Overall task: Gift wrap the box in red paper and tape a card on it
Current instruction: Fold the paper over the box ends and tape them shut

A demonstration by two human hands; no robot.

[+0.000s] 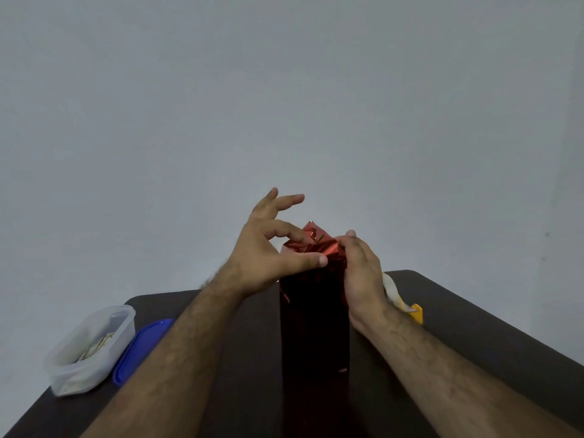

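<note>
Standing upright at the table centre, the tall box wrapped in shiny red foil paper [314, 327] runs from the near edge of the view up to the hands. Its top end shows loose, crumpled red paper flaps [311, 240], not folded flat.

Left hand [268, 251]: thumb and index finger pinch the paper flaps at the top left of the box; the other 3 fingers [286, 200] are spread and lifted clear, touching nothing.

Right hand [360, 273]: pressed against the top right side of the box, fingers curled onto the paper at the top edge, thumb side toward the flaps. Exact grip under the hand is hidden; contact w/ the paper is plain.

Dark brown table [474, 327]: carries all items.

Left side, near edge: clear rectangular plastic container [91, 349], lid off, w/ pale paper pieces inside (too small to identify). Just beside it on the right: flat blue plastic lid [140, 349], lying on the table, touching or nearly touching the container.

Right side, behind the right wrist: yellow plastic object w/ a white part [410, 308], partly hidden by the hand; type can't be determined.

Background: plain grey-white wall [284, 90].
</note>
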